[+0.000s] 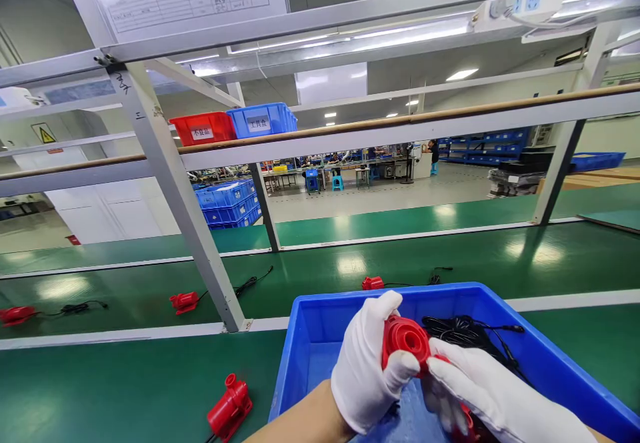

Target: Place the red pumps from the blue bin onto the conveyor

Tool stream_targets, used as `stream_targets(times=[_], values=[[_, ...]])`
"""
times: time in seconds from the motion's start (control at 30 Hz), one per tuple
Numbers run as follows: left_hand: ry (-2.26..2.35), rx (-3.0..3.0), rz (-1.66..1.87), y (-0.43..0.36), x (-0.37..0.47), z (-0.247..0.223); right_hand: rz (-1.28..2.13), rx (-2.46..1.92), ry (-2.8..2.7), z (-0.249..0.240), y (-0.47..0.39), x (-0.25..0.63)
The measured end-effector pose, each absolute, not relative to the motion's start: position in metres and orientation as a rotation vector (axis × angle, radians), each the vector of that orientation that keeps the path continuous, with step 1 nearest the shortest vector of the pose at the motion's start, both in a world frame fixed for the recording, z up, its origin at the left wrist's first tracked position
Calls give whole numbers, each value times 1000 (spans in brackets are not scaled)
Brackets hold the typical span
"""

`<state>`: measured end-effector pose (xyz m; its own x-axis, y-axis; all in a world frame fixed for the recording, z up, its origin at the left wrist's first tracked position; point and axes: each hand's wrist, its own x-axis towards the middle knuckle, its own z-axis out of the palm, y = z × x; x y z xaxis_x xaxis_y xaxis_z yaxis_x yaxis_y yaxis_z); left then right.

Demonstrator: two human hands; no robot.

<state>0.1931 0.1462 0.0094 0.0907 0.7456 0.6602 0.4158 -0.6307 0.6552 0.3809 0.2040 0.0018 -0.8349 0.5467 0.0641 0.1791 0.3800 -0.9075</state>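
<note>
Both my hands wear white gloves and are above a blue bin (295, 356). My left hand (367, 363) is wrapped round a red pump (407, 339), whose round end with a central hole faces up toward me. Against the pump's right side, my right hand (467, 379) has its fingers pressed together, gripping that edge. Coiled black cables (463, 329) lie in the bin behind my right hand. More red plastic (465, 423) shows below my right hand, mostly hidden. Left of the bin, another red pump (230, 406) rests on the green bench.
More red pumps with black cables, a middle one (184, 301) among them, lie along the green belt (320, 269) beyond the bench. A slanted metal post (185, 209) rises at left. Red (203, 128) and blue (263, 120) boxes sit on the overhead shelf. People are far behind.
</note>
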Motion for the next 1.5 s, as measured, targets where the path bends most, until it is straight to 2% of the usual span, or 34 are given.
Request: stream_targets(times=[0.13,0.27,0.37,0.53,0.73,1.03,1.27,1.37,1.5], values=[[1054,2117,1614,141,191,14,933,-566,-2462,12,204,388],[1087,1784,1764,144,188,17,331,-303,-2630,15,210,396],[1082,1597,1763,152,184,19,140,-228,-2671,17,212,399],[1081,1468,1726,163,179,22,122,-211,-2629,17,214,401],[1184,1493,1592,162,181,24,554,-385,-2557,17,226,398],[1227,1624,1412,162,178,27,107,-225,-2621,19,230,404],[1259,1560,1412,163,175,25,79,-227,-2553,28,229,395],[1207,1532,1412,167,173,23,97,-397,-2518,41,242,404],[1222,1565,1366,173,169,17,41,-869,-2281,75,282,443]])
